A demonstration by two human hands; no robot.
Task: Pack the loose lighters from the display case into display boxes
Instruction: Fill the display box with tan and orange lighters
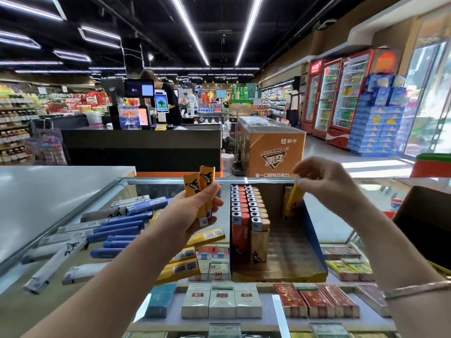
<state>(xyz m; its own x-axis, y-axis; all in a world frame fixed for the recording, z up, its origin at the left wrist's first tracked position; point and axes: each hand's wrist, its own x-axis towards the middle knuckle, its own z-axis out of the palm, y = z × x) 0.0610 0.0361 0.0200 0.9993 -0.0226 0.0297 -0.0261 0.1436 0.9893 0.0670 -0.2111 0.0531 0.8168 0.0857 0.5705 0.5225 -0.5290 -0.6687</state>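
A cardboard display box (314, 242) with a blue side wall stands on the glass display case (170, 184). Two rows of upright lighters, orange (240, 230) and gold (260, 236), fill its left part. My right hand (327, 181) pinches the top of one yellow lighter (294, 201), which stands tilted inside the box toward its back right. My left hand (195, 211) grips a small bundle of yellow lighters (199, 189) just left of the box. Loose blue lighters (122, 228), white lighters (58, 262) and yellow lighters (207, 236) lie on the glass at the left.
Cigarette packs (222, 301) fill the shelves under the glass. A dark cardboard box (424, 225) stands at the right edge. Beyond the case are a black checkout counter (141, 145) with a person behind it, an orange freezer chest (271, 147) and drink fridges (341, 96).
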